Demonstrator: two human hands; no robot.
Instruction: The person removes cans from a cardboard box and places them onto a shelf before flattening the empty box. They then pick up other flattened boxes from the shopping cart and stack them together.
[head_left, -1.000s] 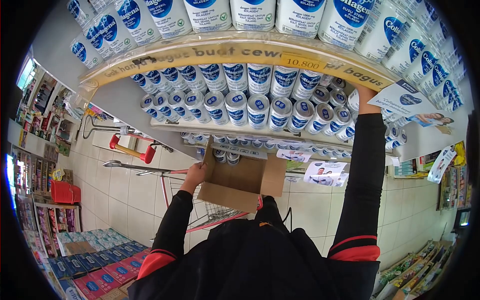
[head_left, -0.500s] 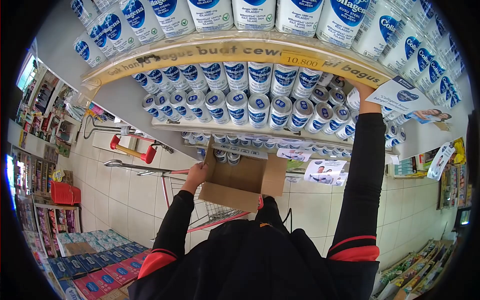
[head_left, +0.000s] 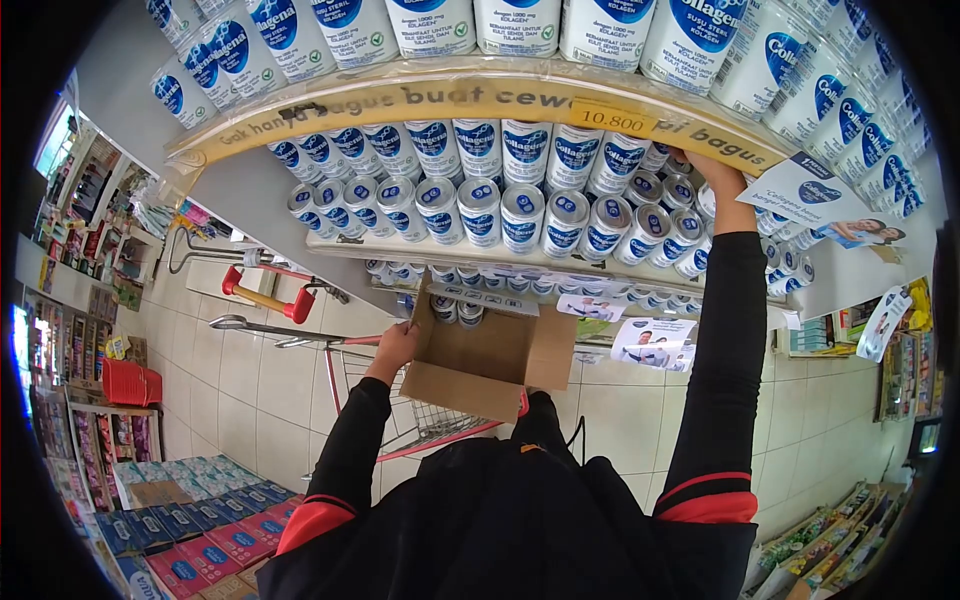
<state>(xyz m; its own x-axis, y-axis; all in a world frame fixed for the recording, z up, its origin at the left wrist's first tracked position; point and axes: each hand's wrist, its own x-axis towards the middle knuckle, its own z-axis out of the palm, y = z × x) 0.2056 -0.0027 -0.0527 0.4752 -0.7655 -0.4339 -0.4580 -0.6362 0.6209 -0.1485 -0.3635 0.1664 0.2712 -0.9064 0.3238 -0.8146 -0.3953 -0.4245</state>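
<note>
My left hand (head_left: 397,350) is closed on the left edge of an open cardboard box (head_left: 475,355). Two cans (head_left: 457,309) stand in the box's far left corner. My right hand (head_left: 712,172) reaches in among the cans on the middle shelf, under the yellow shelf strip (head_left: 400,100); its fingers are mostly hidden by that strip, and what they touch cannot be seen. Rows of white and blue cans (head_left: 523,219) fill that shelf to the left of my right hand.
Larger-looking cans (head_left: 430,28) line the shelf above. Promotional cards (head_left: 652,343) hang from the lower shelf edge. A shopping cart (head_left: 440,420) is under the box, with a red-ended cart handle (head_left: 268,296) to its left. Stacked cartons (head_left: 200,530) lie lower left.
The shelves and cans have shifted very slightly in view. My right hand has moved slightly down and toward me at the shelf; my left hand keeps its place on the box.
</note>
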